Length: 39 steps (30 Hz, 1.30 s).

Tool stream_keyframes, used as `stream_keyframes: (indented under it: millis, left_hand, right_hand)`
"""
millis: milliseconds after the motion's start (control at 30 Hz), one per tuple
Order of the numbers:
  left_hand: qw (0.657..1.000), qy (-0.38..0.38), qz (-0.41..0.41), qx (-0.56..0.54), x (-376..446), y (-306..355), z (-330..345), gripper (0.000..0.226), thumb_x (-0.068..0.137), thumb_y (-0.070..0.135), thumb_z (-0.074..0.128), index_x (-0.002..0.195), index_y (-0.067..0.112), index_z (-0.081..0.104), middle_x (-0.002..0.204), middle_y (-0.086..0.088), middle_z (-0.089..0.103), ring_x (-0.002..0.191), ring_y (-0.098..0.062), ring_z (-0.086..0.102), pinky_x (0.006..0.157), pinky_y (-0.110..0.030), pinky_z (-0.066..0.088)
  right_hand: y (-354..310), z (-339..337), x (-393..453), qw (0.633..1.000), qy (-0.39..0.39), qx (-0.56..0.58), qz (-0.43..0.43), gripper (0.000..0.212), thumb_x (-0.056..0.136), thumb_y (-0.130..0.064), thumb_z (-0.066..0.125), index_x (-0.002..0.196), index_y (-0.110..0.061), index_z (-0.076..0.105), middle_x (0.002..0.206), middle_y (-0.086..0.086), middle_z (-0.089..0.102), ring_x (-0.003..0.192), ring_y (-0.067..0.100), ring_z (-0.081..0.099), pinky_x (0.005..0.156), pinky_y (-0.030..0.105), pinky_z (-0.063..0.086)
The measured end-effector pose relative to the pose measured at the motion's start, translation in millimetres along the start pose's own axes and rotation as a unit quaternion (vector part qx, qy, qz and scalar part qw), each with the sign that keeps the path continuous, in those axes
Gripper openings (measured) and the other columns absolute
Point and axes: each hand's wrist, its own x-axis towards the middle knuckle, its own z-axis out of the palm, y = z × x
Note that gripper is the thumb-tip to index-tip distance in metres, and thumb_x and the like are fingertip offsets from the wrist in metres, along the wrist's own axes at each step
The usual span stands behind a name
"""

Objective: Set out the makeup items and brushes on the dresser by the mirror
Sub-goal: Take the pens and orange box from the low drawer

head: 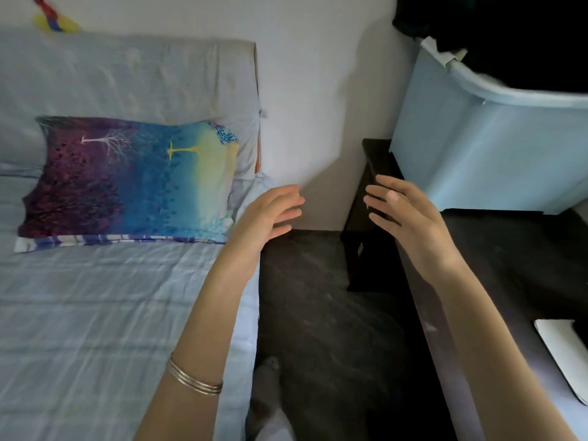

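Note:
No makeup items, brushes or mirror show in this view. My left hand [273, 214] hovers open, fingers loosely together, over the gap between the bed and the dark dresser [509, 249]; thin bangles circle its forearm. My right hand [404, 214] is open with fingers spread, hanging over the dresser's dark left edge with nothing clearly in it. Whether its fingertips touch the edge is unclear.
A light blue tub [477, 154] with dark cloth [525, 43] in it stands on the dresser's far end. A flat white item [556, 354] lies at its near right. The bed [79, 313] with a colourful pillow [127, 179] fills the left. Dark floor [318, 313] lies between.

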Motion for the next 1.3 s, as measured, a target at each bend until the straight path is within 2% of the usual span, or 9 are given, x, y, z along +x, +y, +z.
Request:
stream_keyframes:
  millis: [167,300,500,767,900,1000,1167,1233,1300]
  left_hand:
    - [0.998,-0.043,-0.032,-0.013,112.0,-11.1,-15.8,0.022,0.096,0.028,0.046,0.114,0.027,0.058,0.114,0.007,0.065,0.107,-0.010,0.061,0.092,-0.028,0.047]
    - [0.993,-0.074,-0.085,-0.020,197.1,-21.6,-18.6,0.023,0.095,0.031,0.049,0.114,0.026,0.059,0.116,0.004,0.066,0.109,-0.012,0.062,0.093,-0.030,0.047]
    - [0.983,-0.112,-0.144,-0.029,301.6,-42.2,-6.6,0.023,0.095,0.030,0.049,0.116,0.023,0.056,0.116,0.002,0.063,0.108,-0.015,0.060,0.097,-0.033,0.045]
    - [0.949,-0.108,-0.287,-0.069,444.0,-137.1,46.8,0.040,0.094,0.032,0.049,0.130,0.015,0.051,0.122,-0.002,0.062,0.113,-0.018,0.058,0.101,-0.034,0.044]
    - [0.923,-0.128,-0.346,-0.104,500.5,-182.9,79.7,0.041,0.096,0.033,0.046,0.133,0.015,0.048,0.129,-0.005,0.058,0.116,-0.021,0.056,0.099,-0.033,0.042]
    - [0.917,-0.100,-0.362,-0.136,543.8,-216.0,100.4,0.042,0.097,0.031,0.043,0.134,0.013,0.047,0.132,-0.007,0.055,0.120,-0.022,0.054,0.101,-0.033,0.040]
    - [0.888,-0.087,-0.415,-0.179,596.7,-266.7,144.1,0.043,0.098,0.031,0.041,0.135,0.010,0.045,0.138,-0.009,0.049,0.126,-0.023,0.047,0.103,-0.036,0.036]
    - [0.879,-0.095,-0.431,-0.180,616.1,-284.4,160.4,0.040,0.098,0.032,0.039,0.132,0.011,0.048,0.131,-0.007,0.053,0.113,-0.020,0.053,0.092,-0.031,0.038]
    - [0.873,-0.107,-0.444,-0.171,633.8,-303.1,174.3,0.040,0.099,0.034,0.037,0.129,0.013,0.050,0.113,-0.002,0.057,0.086,-0.010,0.054,0.074,-0.024,0.040]
  right_hand:
    - [24.5,8.8,91.2,0.999,0.038,-0.006,0.018,0.040,0.081,-0.038,0.054,0.119,-0.027,0.056,0.127,-0.001,0.060,0.117,0.012,0.058,0.108,0.042,0.040]
    - [41.5,14.8,154.3,0.997,0.058,-0.008,0.044,0.054,0.068,-0.059,0.067,0.115,-0.033,0.060,0.122,-0.004,0.063,0.117,0.010,0.059,0.102,0.036,0.044]
    - [79.6,-2.2,238.9,0.985,0.136,0.013,0.101,0.038,0.075,-0.038,0.060,0.111,-0.028,0.059,0.121,0.000,0.062,0.114,0.013,0.060,0.107,0.042,0.041]
    - [182.0,-49.3,353.0,0.965,0.184,-0.017,0.186,0.019,0.094,-0.022,0.052,0.110,-0.029,0.057,0.121,-0.002,0.060,0.119,0.015,0.056,0.107,0.041,0.040]
    - [234.1,-69.6,405.9,0.945,0.227,-0.032,0.233,0.026,0.095,-0.023,0.053,0.121,-0.024,0.053,0.125,-0.002,0.057,0.121,0.013,0.052,0.109,0.040,0.038]
    - [273.7,-82.0,439.9,0.932,0.244,-0.049,0.265,0.038,0.094,-0.024,0.056,0.131,-0.020,0.049,0.129,-0.001,0.053,0.124,0.014,0.049,0.111,0.039,0.036]
    - [332.7,-109.8,478.3,0.899,0.285,-0.041,0.330,0.045,0.091,-0.023,0.058,0.134,-0.018,0.047,0.135,0.002,0.053,0.127,0.016,0.047,0.110,0.036,0.034]
    - [356.2,-122.3,491.7,0.886,0.305,-0.034,0.348,0.043,0.091,-0.024,0.059,0.133,-0.019,0.049,0.130,0.000,0.056,0.125,0.015,0.049,0.108,0.033,0.036]
    - [374.0,-133.3,500.6,0.875,0.321,-0.026,0.362,0.040,0.092,-0.024,0.058,0.131,-0.019,0.050,0.117,-0.005,0.060,0.117,0.011,0.053,0.098,0.024,0.040]
